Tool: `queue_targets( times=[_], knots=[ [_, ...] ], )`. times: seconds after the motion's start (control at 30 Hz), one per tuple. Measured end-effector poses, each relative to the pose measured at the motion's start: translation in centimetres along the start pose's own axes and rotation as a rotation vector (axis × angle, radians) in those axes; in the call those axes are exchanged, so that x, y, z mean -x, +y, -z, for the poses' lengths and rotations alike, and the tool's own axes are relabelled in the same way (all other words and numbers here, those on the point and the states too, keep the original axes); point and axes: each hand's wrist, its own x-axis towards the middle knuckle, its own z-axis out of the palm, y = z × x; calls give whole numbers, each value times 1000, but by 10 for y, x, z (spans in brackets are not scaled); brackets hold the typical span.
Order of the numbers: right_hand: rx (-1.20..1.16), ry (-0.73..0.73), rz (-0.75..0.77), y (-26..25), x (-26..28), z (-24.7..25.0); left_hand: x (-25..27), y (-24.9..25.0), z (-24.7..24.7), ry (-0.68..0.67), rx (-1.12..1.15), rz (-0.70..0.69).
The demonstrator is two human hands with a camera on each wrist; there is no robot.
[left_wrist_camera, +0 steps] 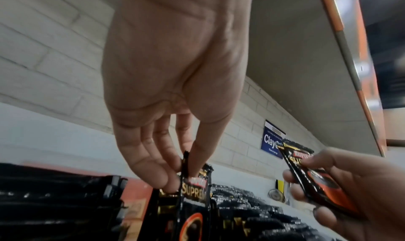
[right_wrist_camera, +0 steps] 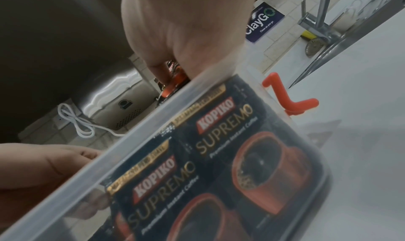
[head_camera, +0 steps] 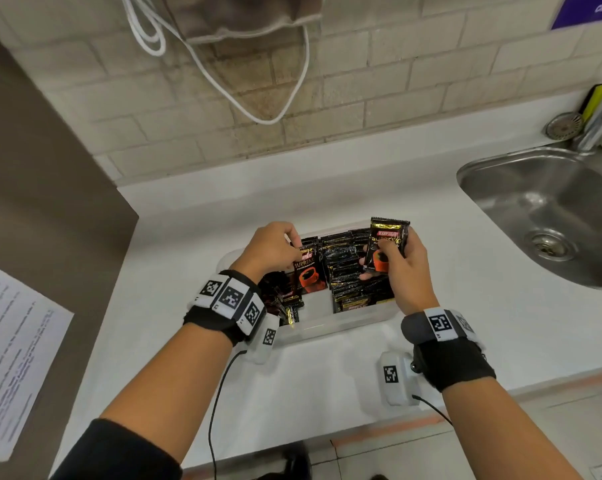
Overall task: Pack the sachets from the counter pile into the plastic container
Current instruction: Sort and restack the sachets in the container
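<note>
A clear plastic container (head_camera: 330, 323) sits on the white counter, holding several black Kopiko Supremo sachets (head_camera: 355, 271) stood on edge in rows. My left hand (head_camera: 279, 247) pinches the top of an upright sachet (head_camera: 308, 271) in the left part of the container; the left wrist view shows the left hand (left_wrist_camera: 186, 172) with thumb and fingers on that sachet (left_wrist_camera: 194, 192). My right hand (head_camera: 393, 261) grips another sachet (head_camera: 384, 244) just above the right rows, also visible as a held sachet (left_wrist_camera: 311, 180). Through the container wall (right_wrist_camera: 140, 137) the right wrist view shows sachets (right_wrist_camera: 219, 149).
A steel sink (head_camera: 549, 209) with a tap (head_camera: 601, 112) lies at the right. A brown panel (head_camera: 33, 202) bounds the counter on the left, with a printed sheet (head_camera: 12, 355) below it. A white cord (head_camera: 223, 81) hangs on the tiled wall. An orange clip (right_wrist_camera: 285, 95) is at the container's end.
</note>
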Motion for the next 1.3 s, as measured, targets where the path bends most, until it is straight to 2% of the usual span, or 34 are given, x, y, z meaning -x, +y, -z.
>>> queue_targets(
  times=[0.2, 0.43, 0.63, 0.83, 0.9, 1.07, 1.17, 1.3],
  knots=[
    [4, -14, -4, 1, 0, 0, 0, 0, -10, -41, -57, 12],
    [-17, -25, -20, -1, 2, 0, -2, 6, -17, -57, -236, -17],
    [89, -40, -8, 0, 3, 3, -5, 12, -23, -51, -389, -35],
    [110, -51, 24, -1, 4, 5, -9, 12, -18, 10, -391, -61],
    [96, -60, 49, -2, 4, 5, -8, 16, -15, 40, -300, -141],
    [162, -71, 80, 0, 0, 5, 1, 42, -9, -24, 104, -335],
    [147, -76, 52, 1, -1, 5, 3, 55, -12, -77, 234, -347],
    [151, -83, 50, 1, -2, 5, 3, 61, -14, -97, 268, -305]
  ],
)
